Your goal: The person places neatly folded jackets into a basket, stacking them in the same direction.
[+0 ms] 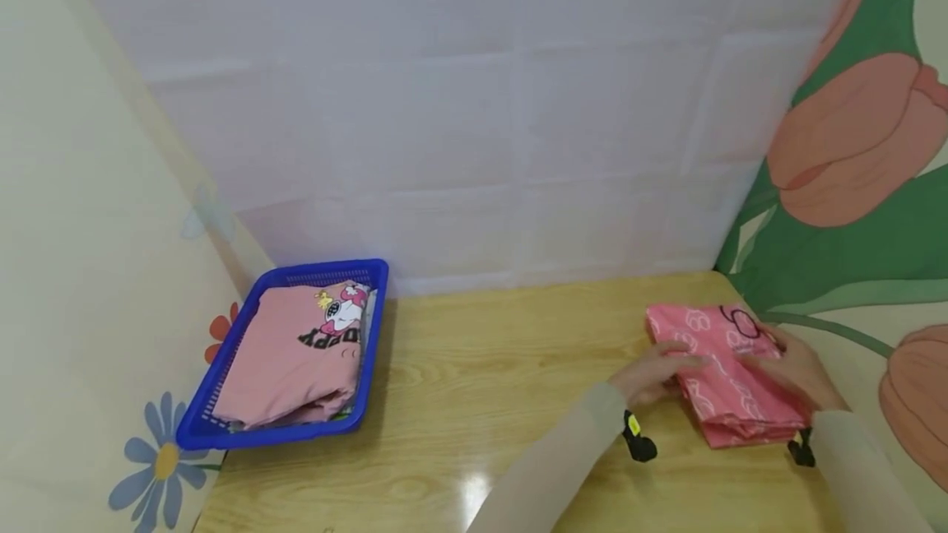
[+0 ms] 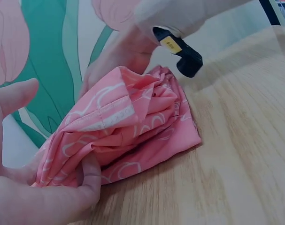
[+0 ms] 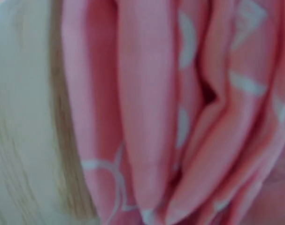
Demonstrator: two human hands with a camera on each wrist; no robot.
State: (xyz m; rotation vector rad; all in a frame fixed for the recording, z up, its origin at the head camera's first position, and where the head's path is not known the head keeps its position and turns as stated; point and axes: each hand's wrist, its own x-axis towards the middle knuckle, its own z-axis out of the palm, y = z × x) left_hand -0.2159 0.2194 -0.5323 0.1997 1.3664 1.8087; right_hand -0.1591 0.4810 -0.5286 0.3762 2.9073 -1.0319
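Note:
A folded pink garment with white outline prints and a black mark stands tilted at the right of the table; its exact kind is hidden by the folds. My left hand grips its left side, with a finger tucked into a fold in the left wrist view, where the garment shows several loose layers. On the other side, my right hand holds the right edge, its fingertips partly hidden. Close layers of the pink garment fill most of the right wrist view.
At the left of the wooden table a blue plastic basket holds a folded pink garment with a cartoon print. A white sheet hangs behind the table. Flower-patterned cloth borders the right side.

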